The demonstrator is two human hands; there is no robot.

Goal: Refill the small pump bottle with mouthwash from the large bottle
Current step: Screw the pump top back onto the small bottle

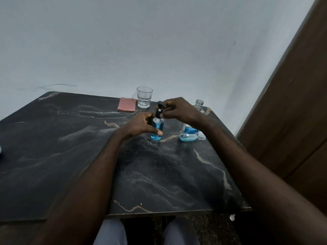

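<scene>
The small pump bottle [157,125] stands upright on the dark marble table [70,147], nearly full of blue mouthwash. My left hand [140,124] wraps its body from the left, thumb across the front. My right hand [178,109] pinches the black pump head [159,107] at the collar on top of the bottle. To the right stands the large clear bottle [189,134], partly hidden behind my right wrist; its neck [199,103] is open and only a little blue liquid shows at its bottom. Its clear cap [202,137] lies beside it.
A glass tumbler [144,97] with a little clear liquid stands at the table's back edge. A folded pink cloth [126,104] lies left of it. A white wall runs behind; a brown wooden panel [292,112] rises at the right.
</scene>
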